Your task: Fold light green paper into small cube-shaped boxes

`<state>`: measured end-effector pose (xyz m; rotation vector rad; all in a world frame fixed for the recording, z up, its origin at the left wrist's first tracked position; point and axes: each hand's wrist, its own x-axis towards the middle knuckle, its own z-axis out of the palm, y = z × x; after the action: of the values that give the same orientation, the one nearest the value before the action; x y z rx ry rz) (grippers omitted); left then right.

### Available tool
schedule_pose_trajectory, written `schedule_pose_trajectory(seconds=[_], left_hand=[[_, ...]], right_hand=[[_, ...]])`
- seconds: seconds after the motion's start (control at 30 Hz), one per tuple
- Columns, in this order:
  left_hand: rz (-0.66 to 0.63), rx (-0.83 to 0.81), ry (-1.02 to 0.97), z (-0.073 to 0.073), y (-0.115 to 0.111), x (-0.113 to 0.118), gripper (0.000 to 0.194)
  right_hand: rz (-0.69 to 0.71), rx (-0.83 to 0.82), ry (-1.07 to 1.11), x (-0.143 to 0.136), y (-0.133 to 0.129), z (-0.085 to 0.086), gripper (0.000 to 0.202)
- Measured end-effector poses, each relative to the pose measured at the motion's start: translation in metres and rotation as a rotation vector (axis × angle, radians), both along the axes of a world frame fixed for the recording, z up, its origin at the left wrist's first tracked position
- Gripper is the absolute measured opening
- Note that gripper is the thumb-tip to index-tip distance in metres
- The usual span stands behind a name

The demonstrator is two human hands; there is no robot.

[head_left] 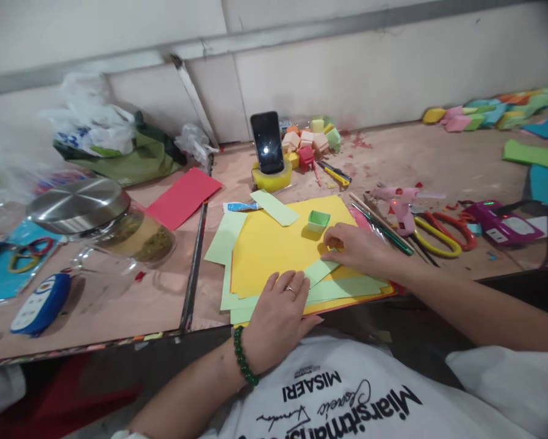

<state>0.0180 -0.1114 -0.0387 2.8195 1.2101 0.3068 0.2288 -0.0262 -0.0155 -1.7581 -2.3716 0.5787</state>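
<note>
My left hand [278,317] lies with its fingers flat over one end of a pale green paper strip [318,272], pressing it onto the stack. At the strip's other end, my right hand [354,247] is closed, thumb and fingers pinched on the paper; the fingertips are partly hidden. Beneath both are yellow paper sheets [274,250] layered with pale green sheets [237,300]. Just beyond my right hand stands a small open green paper box [318,221]. Another pale green strip [275,208] lies across the stack's far edge.
A phone [268,143] leans upright in a yellow tape roll [271,177], beside folded paper pieces [306,143] and a cutter [335,174]. To the right lie a pink glue gun [401,204] and scissors [439,236]. A glass jar [137,235] and red paper [183,196] are left.
</note>
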Motion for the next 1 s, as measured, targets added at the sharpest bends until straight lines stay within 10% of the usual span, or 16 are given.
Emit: schedule_pose_trajectory(seconds=[0.47, 0.7, 0.87, 1.0], left_hand=[[0.016, 0.034, -0.108, -0.010, 0.000, 0.001, 0.052], [0.024, 0.002, -0.092, -0.008, 0.000, 0.001, 0.051], [0.014, 0.038, -0.068, -0.010, -0.003, 0.000, 0.051], [0.013, 0.014, -0.047, -0.008, -0.004, -0.001, 0.047]], right_hand=[[0.043, -0.455, 0.054, -0.016, 0.018, 0.010, 0.020], [-0.088, -0.356, 0.006, 0.014, 0.020, 0.010, 0.023], [-0.116, 0.013, -0.170, -0.005, 0.005, 0.021, 0.019], [0.084, -0.196, 0.023, -0.036, -0.004, 0.018, 0.022]])
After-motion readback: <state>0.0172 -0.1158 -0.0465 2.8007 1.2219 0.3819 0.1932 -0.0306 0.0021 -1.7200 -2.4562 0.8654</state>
